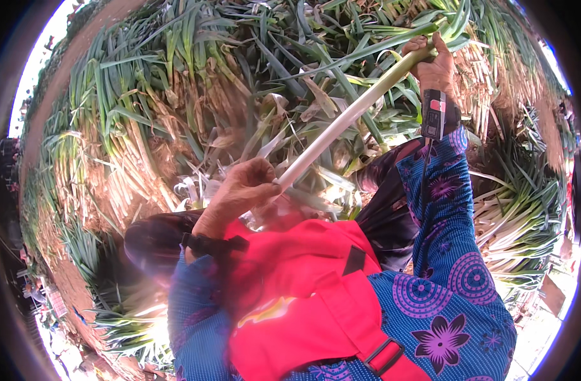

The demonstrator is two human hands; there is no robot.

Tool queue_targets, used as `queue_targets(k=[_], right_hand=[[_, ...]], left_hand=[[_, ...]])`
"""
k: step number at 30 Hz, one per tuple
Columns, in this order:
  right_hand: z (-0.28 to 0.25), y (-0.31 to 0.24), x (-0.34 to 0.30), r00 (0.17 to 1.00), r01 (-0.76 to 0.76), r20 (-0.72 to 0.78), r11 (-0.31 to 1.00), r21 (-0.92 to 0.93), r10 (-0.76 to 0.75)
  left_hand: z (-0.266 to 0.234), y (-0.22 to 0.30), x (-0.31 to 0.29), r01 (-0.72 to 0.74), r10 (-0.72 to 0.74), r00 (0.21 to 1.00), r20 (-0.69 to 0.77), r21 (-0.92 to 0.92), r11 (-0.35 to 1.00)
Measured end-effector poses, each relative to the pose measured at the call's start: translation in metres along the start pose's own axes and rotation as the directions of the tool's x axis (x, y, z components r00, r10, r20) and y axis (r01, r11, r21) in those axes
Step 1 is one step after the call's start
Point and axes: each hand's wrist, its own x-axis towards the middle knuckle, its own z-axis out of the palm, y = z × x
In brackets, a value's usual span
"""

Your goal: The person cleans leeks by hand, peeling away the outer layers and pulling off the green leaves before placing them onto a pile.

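A long leek [349, 115] with a clean white shaft and green top slants across in front of me, its root end low and toward the left. My right hand [434, 66] is wrapped round the upper, greener part of the shaft, just below the leaves. Down at the root end is my left hand [240, 189], its fingers curled and the thumb and fingertips pinched against the tip. Whether the left fingers hold anything besides that end is hidden. Loose stripped leaves [322, 174] lie beneath the leek.
Piles of unpeeled leeks [132, 140] with brown outer skins lie at the left, and more leaves [290, 38] are heaped ahead. Cleaner white leeks [513, 222] are stacked at the right, others [138, 324] at the lower left. A red apron [303, 273] covers my lap.
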Motion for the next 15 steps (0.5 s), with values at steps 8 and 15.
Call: queue_targets(k=[8,15], right_hand=[[-0.014,-0.002,0.013,0.888,0.231,-0.351,0.948,-0.22,-0.298],[-0.007,0.022,0.011,0.809,0.212,-0.463,0.914,-0.345,-0.362]], left_hand=[[0.007,-0.01,0.0,-0.16,0.323,0.901,-0.289,0.471,0.867],[0.01,-0.009,-0.004,-0.202,0.586,0.785,-0.201,0.811,0.548]])
